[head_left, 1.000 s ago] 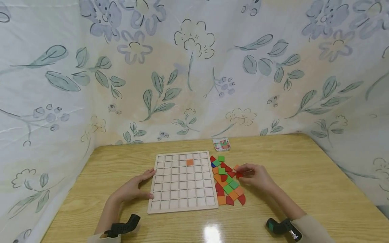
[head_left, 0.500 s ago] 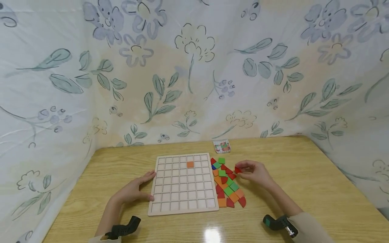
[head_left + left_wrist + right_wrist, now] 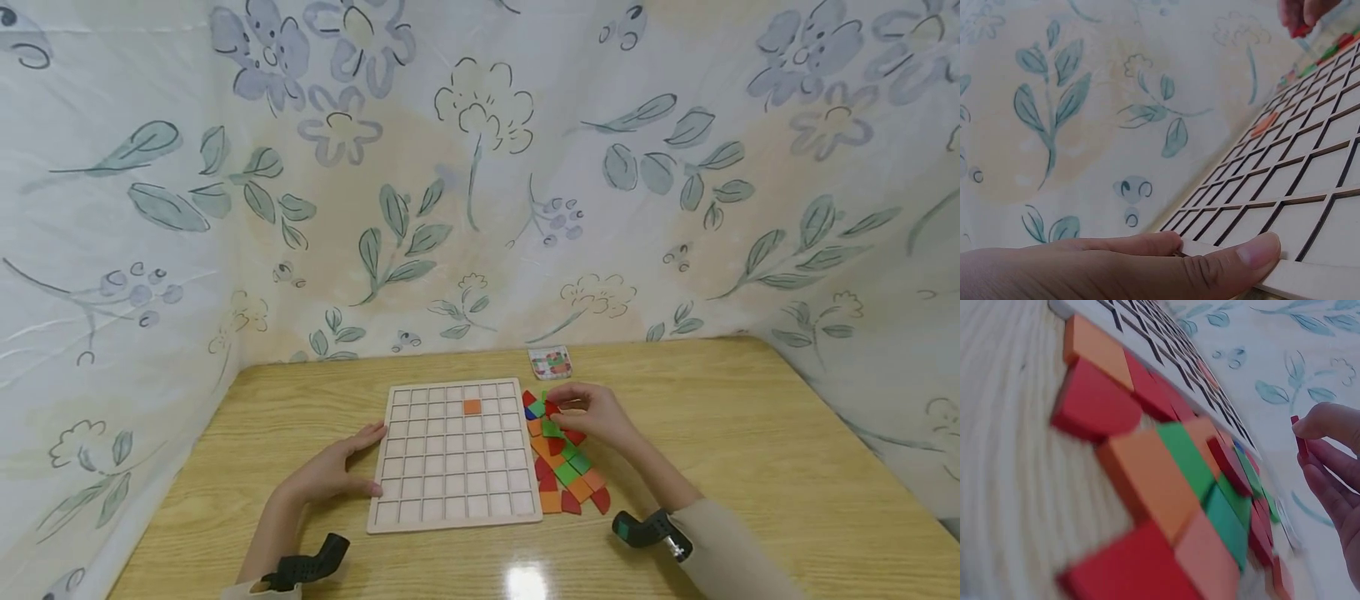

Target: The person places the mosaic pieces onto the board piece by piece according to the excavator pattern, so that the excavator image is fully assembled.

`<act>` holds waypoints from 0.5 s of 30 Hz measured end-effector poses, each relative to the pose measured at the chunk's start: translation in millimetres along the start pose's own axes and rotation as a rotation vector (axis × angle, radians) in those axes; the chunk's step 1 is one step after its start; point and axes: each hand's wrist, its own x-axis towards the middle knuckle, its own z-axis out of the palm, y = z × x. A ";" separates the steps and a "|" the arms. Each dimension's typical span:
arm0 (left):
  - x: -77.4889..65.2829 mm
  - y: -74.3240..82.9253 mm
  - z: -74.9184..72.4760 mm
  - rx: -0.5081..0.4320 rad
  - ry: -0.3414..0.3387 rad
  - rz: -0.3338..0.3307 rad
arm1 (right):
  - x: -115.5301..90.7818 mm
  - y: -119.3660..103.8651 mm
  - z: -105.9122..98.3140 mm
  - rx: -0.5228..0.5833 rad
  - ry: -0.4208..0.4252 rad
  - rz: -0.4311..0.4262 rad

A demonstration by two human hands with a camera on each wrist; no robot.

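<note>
A pale wooden grid board [image 3: 450,467] lies on the table, with one orange square tile [image 3: 472,407] in a cell of its second row. My left hand [image 3: 333,467] rests at the board's left edge. Its thumb [image 3: 1259,251] lies over the rim and its fingers are fairly straight. Between thumb and fingertips, my right hand [image 3: 596,410] pinches a small red tile [image 3: 1299,436], seen nearly edge-on in the right wrist view. This hand is over the far part of the loose tile pile, close to the board's right side, and hides some tiles.
Loose red, green and orange tiles [image 3: 576,483], with a bit of blue, lie along the board's right edge, some overlapping. Behind them is a small printed pattern card [image 3: 550,362]. A flowered cloth [image 3: 480,208] hangs behind the table [image 3: 712,417].
My right hand has lifted the red tile from the pile's right side and carried it left, over the far tiles. The left hand stays at the board's edge.
</note>
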 end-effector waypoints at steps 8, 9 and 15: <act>0.6 -0.7 -1.7 -0.010 -0.004 0.000 | 24.4 -10.8 28.7 -0.061 -0.073 -0.094; 0.4 -0.7 -1.8 -0.008 -0.006 -0.001 | 26.9 -11.7 32.5 -0.077 -0.088 -0.102; 0.4 -1.6 -1.5 -0.012 -0.010 -0.005 | 39.9 -12.7 52.1 -0.217 -0.135 -0.179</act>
